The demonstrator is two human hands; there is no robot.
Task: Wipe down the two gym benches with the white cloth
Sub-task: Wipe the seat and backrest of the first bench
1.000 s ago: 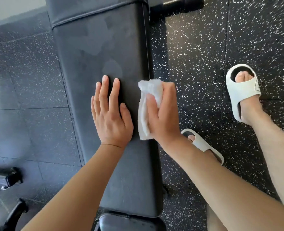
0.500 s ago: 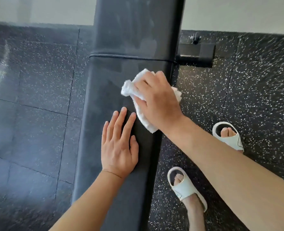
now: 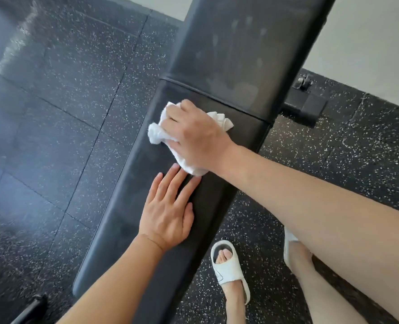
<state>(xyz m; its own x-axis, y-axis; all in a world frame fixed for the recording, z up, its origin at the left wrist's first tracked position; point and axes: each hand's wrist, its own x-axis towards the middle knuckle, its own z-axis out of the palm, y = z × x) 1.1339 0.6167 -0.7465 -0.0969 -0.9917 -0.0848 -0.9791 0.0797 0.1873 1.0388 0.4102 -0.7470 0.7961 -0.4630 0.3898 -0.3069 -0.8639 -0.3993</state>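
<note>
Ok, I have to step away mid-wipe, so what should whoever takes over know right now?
Right hand grips the crumpled white cloth, pressing it on the black padded gym bench just below the seam between its pads.
Left hand rests flat on the bench pad, fingers straight, nearer you.
Done: cannot tell how much is wiped.
Left: smudges and a handprint show on the upper pad beyond the seam. A second bench is not in view.

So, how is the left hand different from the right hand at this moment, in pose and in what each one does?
The left hand lies flat with straight fingers and holds nothing; the right hand has curled fingers that grip the white cloth. The left hand sits nearer the person, while the right hand is farther up, close to the seam of the bench. Both rest on the black pad.
</note>
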